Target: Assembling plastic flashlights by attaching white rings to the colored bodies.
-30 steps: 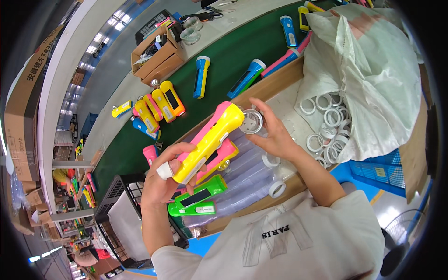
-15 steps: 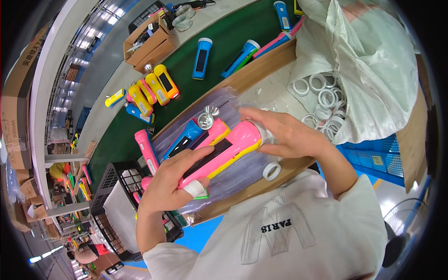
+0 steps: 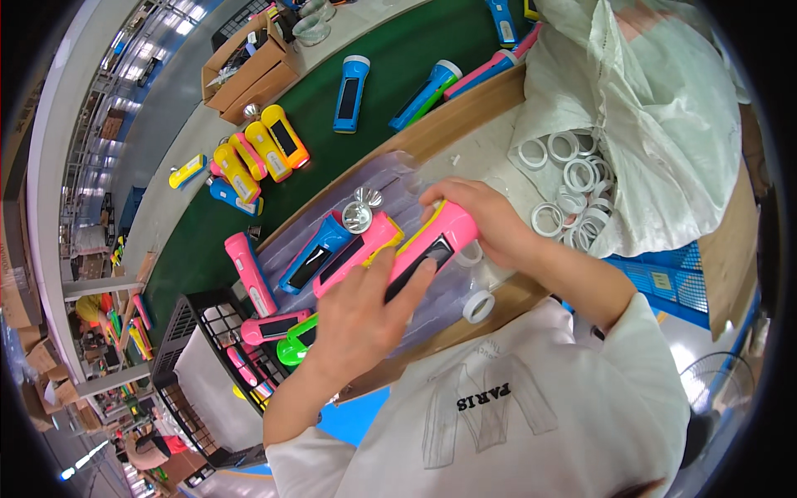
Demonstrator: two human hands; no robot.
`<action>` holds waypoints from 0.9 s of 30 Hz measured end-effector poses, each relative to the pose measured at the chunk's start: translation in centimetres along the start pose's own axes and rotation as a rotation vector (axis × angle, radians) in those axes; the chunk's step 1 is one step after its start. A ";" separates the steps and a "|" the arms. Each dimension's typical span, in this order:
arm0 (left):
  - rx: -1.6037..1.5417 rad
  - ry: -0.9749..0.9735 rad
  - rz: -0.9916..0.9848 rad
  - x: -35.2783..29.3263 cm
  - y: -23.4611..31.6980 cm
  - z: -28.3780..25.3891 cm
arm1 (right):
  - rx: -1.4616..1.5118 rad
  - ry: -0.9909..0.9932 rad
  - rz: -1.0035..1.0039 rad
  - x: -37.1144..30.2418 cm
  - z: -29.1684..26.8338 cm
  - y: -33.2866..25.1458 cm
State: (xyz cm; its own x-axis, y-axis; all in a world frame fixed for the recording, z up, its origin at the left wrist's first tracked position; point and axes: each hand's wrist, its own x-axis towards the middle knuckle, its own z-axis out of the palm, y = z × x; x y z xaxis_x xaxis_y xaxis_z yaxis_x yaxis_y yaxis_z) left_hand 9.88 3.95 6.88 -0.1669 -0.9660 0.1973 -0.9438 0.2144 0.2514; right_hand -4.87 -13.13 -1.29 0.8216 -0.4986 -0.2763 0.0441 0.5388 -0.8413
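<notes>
A pink-and-yellow flashlight (image 3: pixel 452 226) with a dark panel on its side lies tilted across both my hands. My left hand (image 3: pixel 361 311) wraps its lower body, thumb over the panel. Around the wide head end closes my right hand (image 3: pixel 486 220), whose fingers hide part of that end; a whitish ring (image 3: pixel 471 253) shows just below it. Left of the held one lie a blue flashlight (image 3: pixel 317 256) and another pink-and-yellow flashlight (image 3: pixel 353 259), with shiny reflectors (image 3: pixel 358 217) at their upper ends. A white ring (image 3: pixel 479 306) rests by the near edge of the cardboard tray (image 3: pixel 516 300).
White rings (image 3: pixel 577 177) spill from a white sack (image 3: pixel 656 133) at right. On the green belt (image 3: pixel 320 153) lie yellow flashlights (image 3: pixel 270 149) and a blue flashlight (image 3: pixel 352 93). Pink flashlights (image 3: pixel 251 274), a green flashlight (image 3: pixel 292 349) and a black crate (image 3: pixel 187 365) are at left.
The held flashlight has rolled and swung steeper, so its panel now faces more toward me. My left hand has moved right, uncovering the pink and green flashlights at left.
</notes>
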 end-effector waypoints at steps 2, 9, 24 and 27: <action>0.168 -0.051 0.029 0.1 -1.6 1.7 | 0.064 0.015 0.105 0.4 0.2 -0.2; -0.457 -0.012 -0.176 0.4 -1.7 2.0 | -0.332 -0.005 -0.258 -0.3 -1.0 -0.2; -1.303 -0.322 -0.529 -1.1 -0.9 0.5 | -0.765 -0.391 -0.900 -5.4 0.4 -3.8; -1.117 -0.185 -0.088 -0.8 -1.4 -1.3 | -0.814 -0.289 -1.047 -7.0 2.8 -4.5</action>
State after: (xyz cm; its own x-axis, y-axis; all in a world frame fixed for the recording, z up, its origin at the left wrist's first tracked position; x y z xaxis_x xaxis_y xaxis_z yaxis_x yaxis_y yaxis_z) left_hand 11.68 4.65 7.58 -0.2396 -0.9707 0.0179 -0.1876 0.0644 0.9801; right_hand -9.19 -10.17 5.78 0.7033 -0.2106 0.6790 0.4535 -0.6027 -0.6566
